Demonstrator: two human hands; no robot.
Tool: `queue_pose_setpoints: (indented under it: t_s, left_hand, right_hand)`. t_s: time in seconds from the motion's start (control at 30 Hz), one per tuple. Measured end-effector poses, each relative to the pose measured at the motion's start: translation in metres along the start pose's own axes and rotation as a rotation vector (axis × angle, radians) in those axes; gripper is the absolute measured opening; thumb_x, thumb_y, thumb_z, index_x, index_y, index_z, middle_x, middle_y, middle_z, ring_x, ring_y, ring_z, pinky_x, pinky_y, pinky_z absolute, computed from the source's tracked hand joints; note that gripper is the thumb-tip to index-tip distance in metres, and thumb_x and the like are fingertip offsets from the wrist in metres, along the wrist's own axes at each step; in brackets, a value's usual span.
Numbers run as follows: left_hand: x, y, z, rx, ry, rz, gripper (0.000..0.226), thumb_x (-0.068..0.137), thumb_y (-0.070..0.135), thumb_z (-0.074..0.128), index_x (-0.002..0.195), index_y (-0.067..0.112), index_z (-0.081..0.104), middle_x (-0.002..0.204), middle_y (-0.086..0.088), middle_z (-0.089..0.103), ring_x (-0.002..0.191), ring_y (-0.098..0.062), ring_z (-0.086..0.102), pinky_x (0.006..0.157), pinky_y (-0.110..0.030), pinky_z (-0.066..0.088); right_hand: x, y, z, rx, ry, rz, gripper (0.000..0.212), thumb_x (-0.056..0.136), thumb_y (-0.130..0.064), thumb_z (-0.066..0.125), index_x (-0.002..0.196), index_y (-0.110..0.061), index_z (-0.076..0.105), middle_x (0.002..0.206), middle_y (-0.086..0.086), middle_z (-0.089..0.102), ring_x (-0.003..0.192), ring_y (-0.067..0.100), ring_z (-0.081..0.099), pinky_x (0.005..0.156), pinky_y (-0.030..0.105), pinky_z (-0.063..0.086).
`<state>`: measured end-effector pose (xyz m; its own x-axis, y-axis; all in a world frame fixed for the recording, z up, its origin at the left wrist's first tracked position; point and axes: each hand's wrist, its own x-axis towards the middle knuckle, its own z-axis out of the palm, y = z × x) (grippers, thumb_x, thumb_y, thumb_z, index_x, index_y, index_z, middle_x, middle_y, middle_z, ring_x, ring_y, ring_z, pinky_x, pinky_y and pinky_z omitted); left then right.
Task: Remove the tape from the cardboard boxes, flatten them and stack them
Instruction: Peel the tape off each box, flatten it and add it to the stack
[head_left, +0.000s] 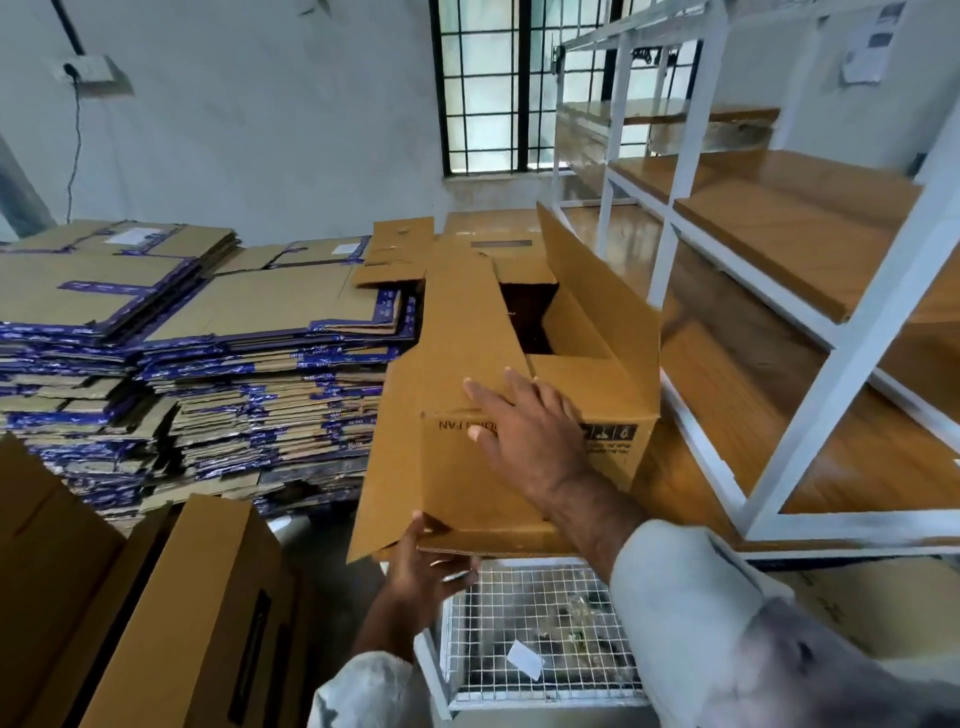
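Open box (467, 364) at 12 o'clock, print reads "FAN" upside down. Right hand (524, 426) spread flat on top; left hand (426, 566) gripping bottom edge. Taped flat stacks (208, 332) at 10.

A storeroom: tall stacks of flattened cartons (208, 364) (blue-taped), white metal shelving (810, 332), barred window (498, 88)

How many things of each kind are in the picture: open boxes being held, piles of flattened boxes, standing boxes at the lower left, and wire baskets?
Open box held by left hand and right hand: 1
Piles of flattened boxes: 2
Standing boxes: 2
Wire basket: 1
Total: 6
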<state>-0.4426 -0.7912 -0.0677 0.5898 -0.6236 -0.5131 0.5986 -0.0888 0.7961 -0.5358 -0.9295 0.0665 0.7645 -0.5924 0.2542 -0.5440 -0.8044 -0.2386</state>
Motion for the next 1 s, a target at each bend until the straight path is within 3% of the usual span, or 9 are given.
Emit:
queue_pose_setpoints:
  t_s: [0.1,0.2,0.3,0.47,0.57,0.67,0.77,0.87,1.0]
  left_hand:
    - [0.023,0.001,-0.026,0.238,0.053,0.026,0.023,0.104,0.025,0.051,0.100,0.005,0.064,0.098,-0.023,0.063,0.082,-0.034,0.062,0.074,-0.042,0.054]
    - [0.050,0.011,-0.040,0.559,0.137,0.022,0.017,0.098,0.032,0.057,0.090,0.019,0.063,0.107,-0.018,0.069,0.083,-0.029,0.065,0.087,-0.052,0.060]
    - [0.068,0.033,-0.045,0.866,0.246,0.061,0.030,0.094,0.043,0.062,0.088,0.014,0.063,0.103,-0.016,0.071,0.085,-0.028,0.067,0.081,-0.046,0.061]
    - [0.046,0.100,-0.018,0.618,0.344,0.648,0.043,0.104,0.049,0.041,0.101,0.013,0.064,0.103,-0.007,0.063,0.100,-0.031,0.059,0.085,-0.039,0.045]
    - [0.027,0.138,0.029,0.877,0.186,1.005,0.050,0.101,0.056,0.035,0.120,0.020,0.064,0.116,0.004,0.059,0.110,-0.018,0.053,0.093,-0.036,0.038]
    - [0.011,0.154,0.066,1.198,-0.044,0.971,0.057,0.095,0.070,0.024,0.119,0.035,0.062,0.124,0.009,0.059,0.119,-0.016,0.048,0.101,-0.048,0.036]
    - [0.002,0.157,0.076,1.404,-0.003,0.901,0.051,0.099,0.069,0.027,0.127,0.037,0.055,0.133,0.009,0.051,0.123,-0.015,0.039,0.098,-0.052,0.035]
    - [-0.001,0.157,0.070,1.597,-0.004,0.852,0.069,0.089,0.083,0.030,0.139,0.039,0.045,0.141,0.006,0.042,0.130,-0.020,0.035,0.096,-0.057,0.039]
    - [-0.007,0.152,0.072,1.786,-0.012,0.782,0.095,0.074,0.094,0.041,0.150,0.038,0.030,0.152,0.001,0.029,0.139,-0.028,0.029,0.100,-0.066,0.040]
  right_hand:
    - [-0.007,-0.005,0.029,-0.071,-0.041,0.009,0.063,0.104,-0.053,0.045,0.159,-0.047,0.016,0.167,0.006,0.021,0.150,0.038,0.024,0.121,0.052,0.025]
    - [-0.005,-0.015,0.037,-0.107,-0.039,0.022,0.063,0.105,-0.052,0.043,0.160,-0.047,0.013,0.168,0.007,0.018,0.151,0.039,0.021,0.122,0.051,0.024]
    - [-0.001,-0.020,0.035,-0.116,-0.033,0.039,0.064,0.104,-0.053,0.044,0.160,-0.047,0.012,0.168,0.005,0.018,0.151,0.038,0.021,0.122,0.051,0.024]
    - [0.000,-0.018,0.032,-0.101,-0.040,0.046,0.060,0.103,-0.057,0.042,0.158,-0.049,0.020,0.166,0.002,0.025,0.147,0.033,0.028,0.116,0.050,0.027]
    - [0.012,-0.013,0.013,0.021,-0.031,0.054,0.045,0.104,-0.058,0.035,0.146,-0.046,0.044,0.154,-0.005,0.040,0.133,0.023,0.042,0.110,0.047,0.034]
    - [0.028,-0.003,-0.021,0.064,-0.038,0.055,0.036,0.108,-0.045,0.029,0.128,-0.032,0.057,0.140,-0.006,0.049,0.125,0.016,0.047,0.111,0.050,0.037]
    - [0.039,0.016,-0.050,-0.139,0.091,0.120,0.041,0.106,-0.044,0.039,0.140,-0.028,0.055,0.156,0.001,0.042,0.150,0.020,0.028,0.122,0.051,0.018]
    - [0.044,0.047,-0.065,-0.335,0.142,0.254,0.056,0.098,-0.055,0.047,0.146,-0.025,0.047,0.163,0.009,0.031,0.155,0.031,0.016,0.124,0.054,0.012]
    - [0.036,0.105,-0.050,-0.126,0.000,0.572,0.071,0.092,-0.062,0.053,0.152,-0.027,0.037,0.162,0.010,0.034,0.153,0.036,0.018,0.124,0.061,0.012]
